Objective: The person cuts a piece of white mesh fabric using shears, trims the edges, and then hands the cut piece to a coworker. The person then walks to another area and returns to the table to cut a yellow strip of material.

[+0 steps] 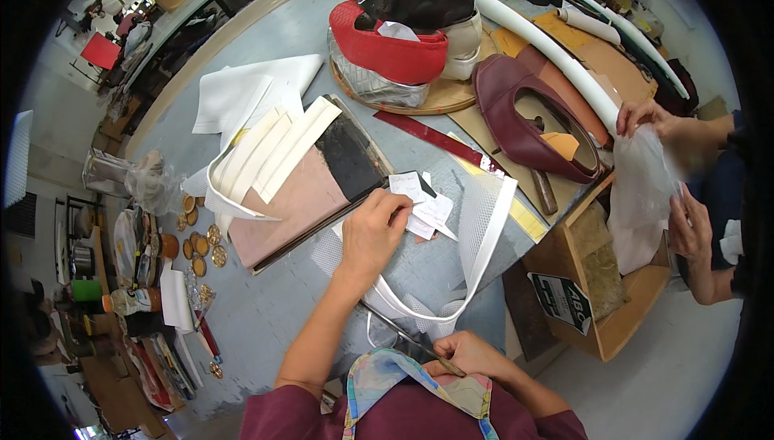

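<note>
My left hand [375, 230] hovers at the edge of several small handwritten paper slips [431, 208], its fingers curled together. Whether a slip or anything else is between them is hidden. Close to my body, my right hand [469, 357] grips the wooden handle of a long thin metal tool [407, 335]; its far end reaches toward my left forearm. A white mesh piece with a smooth white border [484, 230] curves around the slips, partly under my left wrist. Beside my left hand lies a pink and black board [294, 214] with cream-white strips [278, 150] on it.
Red, black, silver and maroon shoe-like bags [532, 117] crowd the far right, near a hammer [544, 186]. A dark red strip [439, 141] lies before them. Right, another person's hands [685, 222] hold a clear plastic bag [641, 190] over an open drawer [621, 319]. Jars [133, 301] stand left.
</note>
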The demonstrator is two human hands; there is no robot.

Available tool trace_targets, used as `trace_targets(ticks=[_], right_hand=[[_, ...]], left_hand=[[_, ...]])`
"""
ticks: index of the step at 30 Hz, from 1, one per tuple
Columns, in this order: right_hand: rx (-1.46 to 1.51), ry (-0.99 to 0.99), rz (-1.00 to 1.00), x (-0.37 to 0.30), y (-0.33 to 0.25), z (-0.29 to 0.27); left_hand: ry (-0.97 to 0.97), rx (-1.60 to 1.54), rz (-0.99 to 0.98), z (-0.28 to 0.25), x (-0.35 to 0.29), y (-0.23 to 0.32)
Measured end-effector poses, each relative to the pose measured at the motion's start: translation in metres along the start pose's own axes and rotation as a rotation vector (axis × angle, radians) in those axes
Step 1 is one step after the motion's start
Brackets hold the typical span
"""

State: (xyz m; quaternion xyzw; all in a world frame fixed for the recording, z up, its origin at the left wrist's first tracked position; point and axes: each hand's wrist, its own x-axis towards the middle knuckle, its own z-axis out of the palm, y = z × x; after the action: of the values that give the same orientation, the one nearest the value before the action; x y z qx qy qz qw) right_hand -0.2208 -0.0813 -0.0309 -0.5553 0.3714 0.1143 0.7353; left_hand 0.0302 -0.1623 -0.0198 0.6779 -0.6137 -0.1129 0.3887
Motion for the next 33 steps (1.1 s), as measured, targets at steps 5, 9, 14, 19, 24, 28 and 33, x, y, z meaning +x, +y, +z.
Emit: trace_targets(ticks=[5,9,14,19,24,28,33], right_hand=[[0.025,0.007,-0.008,0.0,-0.002,0.0],[0.039,-0.011,-0.015,-0.002,-0.005,-0.003],[0.032,-0.021,-0.018,0.001,-0.005,-0.004],[0.012,-0.013,-0.032,0.001,-0.004,-0.003],[0.069,-0.002,-0.02,0.002,-0.003,-0.002],[0.013,-0.016,-0.03,0.005,0.0,0.0],[-0.074,-0.003,-0.043,0.006,-0.001,0.004]], left_hand=[[0.044,-0.053,0.019,-0.003,-0.016,-0.007],[0.095,-0.145,-0.071,-0.006,-0.022,-0.005],[-0.004,-0.108,-0.167,-0.006,-0.006,-0.008],[0.026,0.008,0.076,-0.003,-0.002,-0.017],[0.086,0.034,0.199,-0.015,-0.03,-0.025],[0.112,0.071,0.265,-0.03,-0.051,-0.034],[0.089,0.131,0.3,-0.048,-0.07,-0.042]])
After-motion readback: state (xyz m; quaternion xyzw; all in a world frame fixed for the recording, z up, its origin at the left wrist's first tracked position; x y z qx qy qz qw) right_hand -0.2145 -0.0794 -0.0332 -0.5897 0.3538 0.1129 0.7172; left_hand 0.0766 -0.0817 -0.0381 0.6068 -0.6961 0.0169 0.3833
